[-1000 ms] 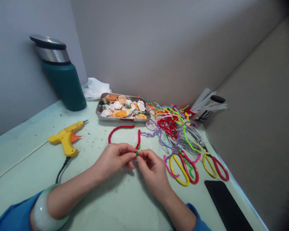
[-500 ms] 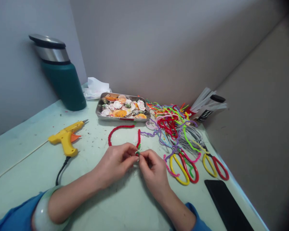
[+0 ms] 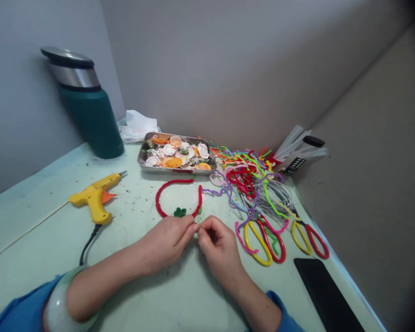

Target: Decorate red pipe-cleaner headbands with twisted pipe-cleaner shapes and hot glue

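Note:
My left hand (image 3: pixel 168 240) is closed in a pinch, its fingertips meeting those of my right hand (image 3: pixel 217 246), also pinched closed. Whatever lies between the fingertips is too small and covered to name. Just beyond my left hand's knuckles shows a dark green fuzzy flower shape (image 3: pixel 180 212); I cannot tell whether it is held or rests on the table. A red pipe cleaner (image 3: pixel 158 197) curves on the table in an open loop, its near part hidden behind my left hand. A small bright green bit sits by the loop's right side.
Behind the loop stands a metal tray (image 3: pixel 176 170) of shells. To the right lie tangled pipe cleaners (image 3: pixel 242 180), grey wire (image 3: pixel 275 200), two pairs of scissors (image 3: pixel 259 246) and a black flat object (image 3: pixel 325 295). At left are a yellow glue gun (image 3: pixel 96 196) and a green bottle (image 3: pixel 91 122).
My left hand has turned and lowered slightly, its fingers closing together. The dark green flower shape now shows beyond it, and the red and green bit between the fingertips is no longer visible.

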Action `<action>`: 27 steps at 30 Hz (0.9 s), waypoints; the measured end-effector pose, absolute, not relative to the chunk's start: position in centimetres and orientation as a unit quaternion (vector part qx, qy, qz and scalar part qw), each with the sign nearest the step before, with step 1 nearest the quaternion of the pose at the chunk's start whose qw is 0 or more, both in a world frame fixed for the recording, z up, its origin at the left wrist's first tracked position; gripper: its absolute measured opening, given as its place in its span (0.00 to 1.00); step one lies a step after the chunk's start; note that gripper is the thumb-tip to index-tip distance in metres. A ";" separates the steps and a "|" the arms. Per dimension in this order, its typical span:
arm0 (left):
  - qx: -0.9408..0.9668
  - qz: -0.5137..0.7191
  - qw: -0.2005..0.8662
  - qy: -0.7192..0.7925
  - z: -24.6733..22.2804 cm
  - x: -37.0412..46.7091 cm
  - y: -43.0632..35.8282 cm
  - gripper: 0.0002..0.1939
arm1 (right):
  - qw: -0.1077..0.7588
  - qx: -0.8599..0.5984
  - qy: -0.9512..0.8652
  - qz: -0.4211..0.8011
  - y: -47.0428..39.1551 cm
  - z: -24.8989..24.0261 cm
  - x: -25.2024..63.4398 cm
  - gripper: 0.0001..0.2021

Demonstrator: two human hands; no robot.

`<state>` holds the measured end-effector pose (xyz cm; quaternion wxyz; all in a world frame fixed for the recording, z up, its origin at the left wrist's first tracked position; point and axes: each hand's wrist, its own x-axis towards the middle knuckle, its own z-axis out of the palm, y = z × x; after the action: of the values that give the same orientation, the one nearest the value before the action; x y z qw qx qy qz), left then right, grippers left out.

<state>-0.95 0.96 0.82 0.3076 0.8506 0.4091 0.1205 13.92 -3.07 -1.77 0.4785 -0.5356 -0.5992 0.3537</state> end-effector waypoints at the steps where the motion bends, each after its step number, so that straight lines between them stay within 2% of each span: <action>1: 0.849 0.119 0.316 0.407 0.8 -1.0 0.9 0.17 | 0.478 -0.536 -0.595 0.361 -3.1 -1.7 13.9 0.06; 10: 0.831 0.122 0.387 0.380 1.4 -1.2 1.1 0.17 | 0.460 -0.517 -0.552 0.465 -2.7 -1.4 14.5 0.06; 19: 0.635 0.150 0.684 0.327 1.8 -1.3 1.2 0.19 | 0.508 -0.423 -0.448 0.602 -2.5 -1.9 14.5 0.06; 27: 0.540 0.180 0.778 0.266 1.2 -1.2 0.9 0.18 | 0.534 -0.340 -0.341 0.695 -2.8 -0.9 13.9 0.08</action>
<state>-1.15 0.87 1.20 0.7782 0.5396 0.2658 0.1802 13.95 -2.75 -0.87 0.5342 -0.3401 -0.3405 0.6949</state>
